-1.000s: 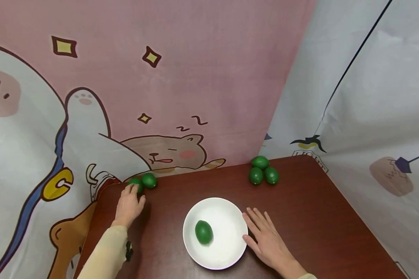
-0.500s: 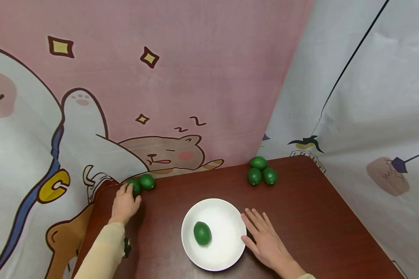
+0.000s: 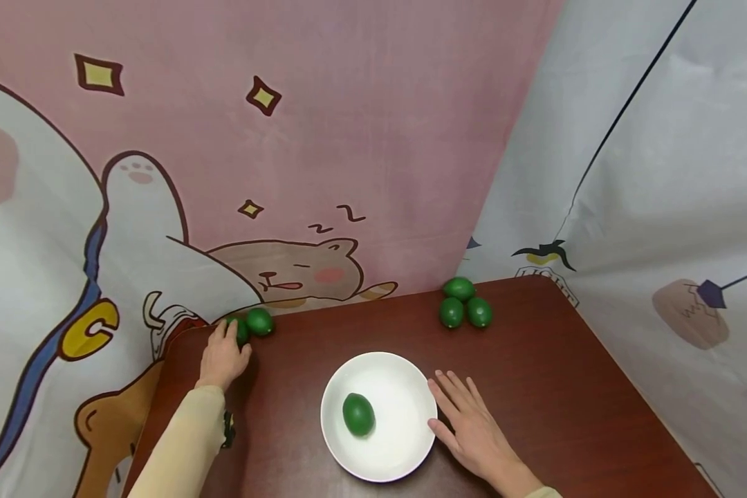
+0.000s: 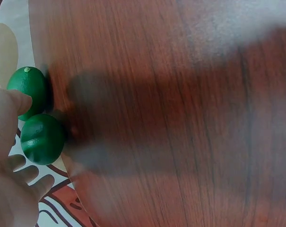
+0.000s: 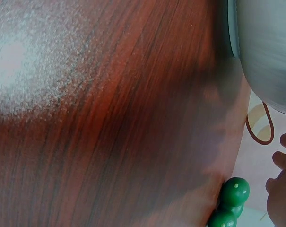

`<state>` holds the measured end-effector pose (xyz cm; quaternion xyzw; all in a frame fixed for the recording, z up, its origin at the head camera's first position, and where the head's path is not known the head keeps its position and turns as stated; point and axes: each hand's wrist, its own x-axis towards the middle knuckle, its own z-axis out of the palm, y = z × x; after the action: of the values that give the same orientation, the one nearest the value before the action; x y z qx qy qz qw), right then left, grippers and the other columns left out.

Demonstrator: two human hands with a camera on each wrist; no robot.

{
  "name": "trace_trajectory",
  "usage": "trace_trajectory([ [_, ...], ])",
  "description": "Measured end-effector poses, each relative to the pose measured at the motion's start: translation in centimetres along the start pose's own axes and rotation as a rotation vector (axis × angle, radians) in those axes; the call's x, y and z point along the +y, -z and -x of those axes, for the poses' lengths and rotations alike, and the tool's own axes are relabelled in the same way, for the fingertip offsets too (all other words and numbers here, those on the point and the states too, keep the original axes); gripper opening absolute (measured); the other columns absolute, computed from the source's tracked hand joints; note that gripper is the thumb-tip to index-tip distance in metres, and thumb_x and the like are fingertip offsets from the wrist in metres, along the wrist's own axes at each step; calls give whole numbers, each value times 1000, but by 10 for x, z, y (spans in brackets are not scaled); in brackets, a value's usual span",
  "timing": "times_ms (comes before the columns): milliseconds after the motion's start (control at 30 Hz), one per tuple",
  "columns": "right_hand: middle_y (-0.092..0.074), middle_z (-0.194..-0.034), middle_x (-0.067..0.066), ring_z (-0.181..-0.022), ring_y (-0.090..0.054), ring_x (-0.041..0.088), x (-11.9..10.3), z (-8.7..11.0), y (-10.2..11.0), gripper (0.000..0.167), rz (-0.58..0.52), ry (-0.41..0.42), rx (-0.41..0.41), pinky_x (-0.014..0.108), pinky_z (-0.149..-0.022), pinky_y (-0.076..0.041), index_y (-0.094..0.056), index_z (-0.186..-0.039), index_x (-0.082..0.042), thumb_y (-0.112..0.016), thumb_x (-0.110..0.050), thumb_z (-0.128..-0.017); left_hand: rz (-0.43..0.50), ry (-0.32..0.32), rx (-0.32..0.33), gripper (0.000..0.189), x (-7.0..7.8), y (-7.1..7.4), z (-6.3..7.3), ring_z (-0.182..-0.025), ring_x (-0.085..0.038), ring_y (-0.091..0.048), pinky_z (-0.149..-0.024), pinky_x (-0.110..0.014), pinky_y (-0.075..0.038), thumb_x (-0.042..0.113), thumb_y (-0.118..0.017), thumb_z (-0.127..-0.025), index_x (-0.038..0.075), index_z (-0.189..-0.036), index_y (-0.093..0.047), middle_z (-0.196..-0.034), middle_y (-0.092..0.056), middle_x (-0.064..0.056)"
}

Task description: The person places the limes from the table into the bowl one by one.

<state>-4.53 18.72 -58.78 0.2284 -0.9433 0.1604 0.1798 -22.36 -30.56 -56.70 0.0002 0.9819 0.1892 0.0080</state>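
Note:
At the table's far left corner, my left hand (image 3: pixel 223 357) reaches around a green lime (image 3: pixel 242 332), its fingers on the far left side and its thumb nearer. A second lime (image 3: pixel 260 321) sits right beside that one. The left wrist view has the thumb (image 4: pixel 21 101) overlapping one lime (image 4: pixel 31 90), with the other lime (image 4: pixel 42 139) between thumb and fingers. My right hand (image 3: pixel 473 430) lies with straight, spread fingers at the right rim of a white plate (image 3: pixel 404 443). One lime (image 3: pixel 358 414) rests in this plate, left of its middle.
Three more limes (image 3: pixel 459 289) are clustered at the table's back edge, right of centre. The dark red-brown wooden table (image 3: pixel 535 373) ends against a printed cloth backdrop (image 3: pixel 380 138) behind and at both sides.
The left hand's fingers have edged slightly further to the far side of the lime. The right hand, plate and other limes stay as they were; the head view has shifted slightly.

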Motion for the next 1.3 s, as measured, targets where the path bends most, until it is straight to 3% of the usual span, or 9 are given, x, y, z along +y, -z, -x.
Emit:
trace_trajectory([
  [267, -48, -157, 18, -141, -46, 44, -1, -1, 1, 66, -12, 3, -1, 33, -127, 8, -49, -154, -6, -45, -53, -107, 17, 2, -10, 71, -4, -2, -7, -142, -60, -26, -107, -74, -35, 19, -57, -99, -14, -155, -28, -160, -18, -40],
  [567, -49, -156, 19, -142, -47, 42, 0, -1, 2, 67, -18, 5, 3, 33, -127, 7, -50, -153, -5, -40, -54, -108, 44, 14, 5, 67, -6, -1, -11, -133, -62, -35, -101, -75, -39, 17, -59, -97, -13, -151, -32, -153, -24, -42],
  [967, -49, -156, 18, -141, -48, 42, -2, 0, 2, 66, -13, -4, -9, 31, -127, 8, -48, -155, -7, -52, -50, -105, 55, 4, 39, 57, -4, 4, -14, -118, -62, -46, -88, -71, -47, 7, -63, -94, -13, -142, -39, -142, -32, -41],
  [1300, -49, -156, 18, -141, -48, 42, -2, 1, 3, 65, -14, -11, -12, 30, -127, 8, -50, -153, -7, -54, -49, -104, 33, 15, 36, 61, -8, -1, -15, -120, -59, -46, -92, -68, -47, 5, -69, -91, -14, -144, -44, -140, -35, -39],
])
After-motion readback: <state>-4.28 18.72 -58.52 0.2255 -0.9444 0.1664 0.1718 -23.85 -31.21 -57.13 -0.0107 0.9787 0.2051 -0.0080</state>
